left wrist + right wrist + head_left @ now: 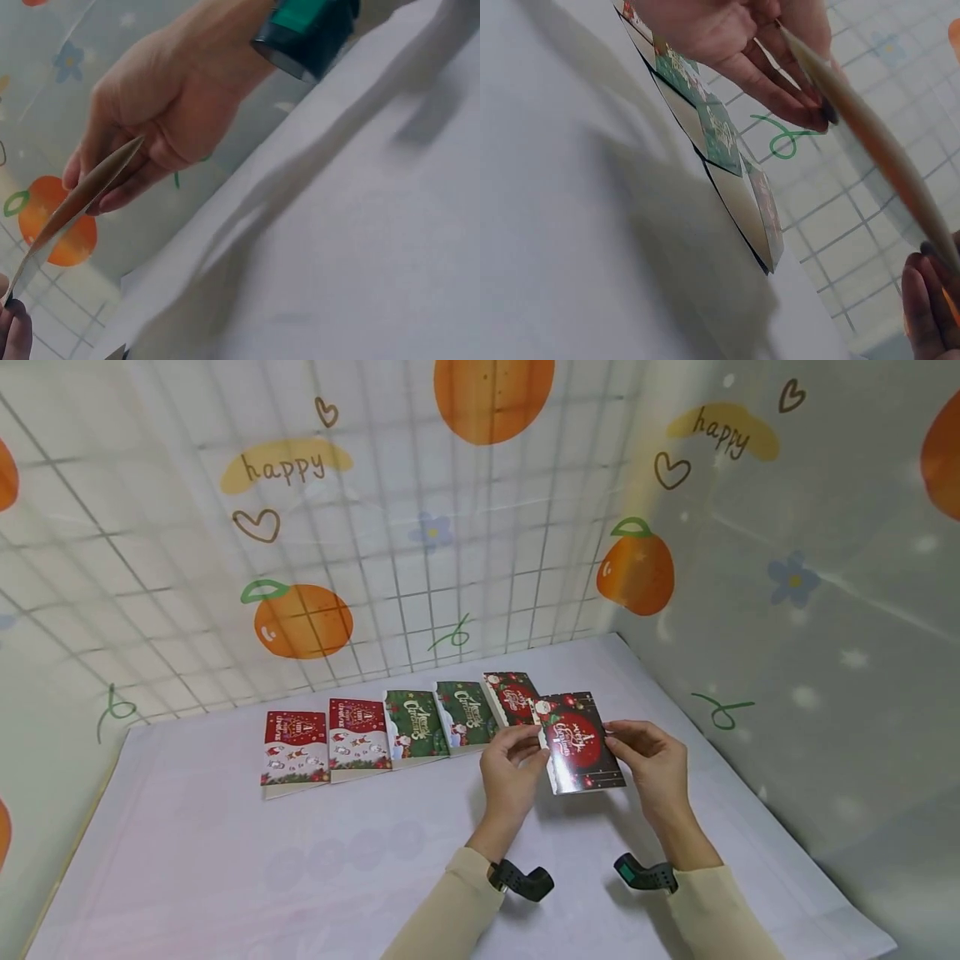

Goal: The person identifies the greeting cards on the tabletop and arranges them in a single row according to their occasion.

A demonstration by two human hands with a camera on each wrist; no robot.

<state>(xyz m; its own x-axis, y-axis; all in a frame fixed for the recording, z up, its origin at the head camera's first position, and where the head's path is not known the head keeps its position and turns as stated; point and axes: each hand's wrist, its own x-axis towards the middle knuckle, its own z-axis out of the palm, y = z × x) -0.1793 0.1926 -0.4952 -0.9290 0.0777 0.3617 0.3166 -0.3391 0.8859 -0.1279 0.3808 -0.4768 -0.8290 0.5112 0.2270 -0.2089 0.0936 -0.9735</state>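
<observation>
A dark Christmas card [583, 747] with a red round emblem is held above the table between both hands. My left hand [514, 770] pinches its left edge, and my right hand [654, 766] pinches the right edge. Seen edge-on in the left wrist view, the card [82, 191] is folded and bulges slightly; the right hand [169, 97] grips it there. In the right wrist view the left hand [742, 52] holds the near end of the card [885, 154]. Behind it stands a similar red card [513, 697], partly covered.
Left of the held card, a row runs along the back: two green Christmas cards [416, 727] and two red-and-white cards [295, 750], leaning slightly. A white cloth [337, 877] covers the table. Printed curtains [480, 527] rise behind and to the right, with a wire grid at the back.
</observation>
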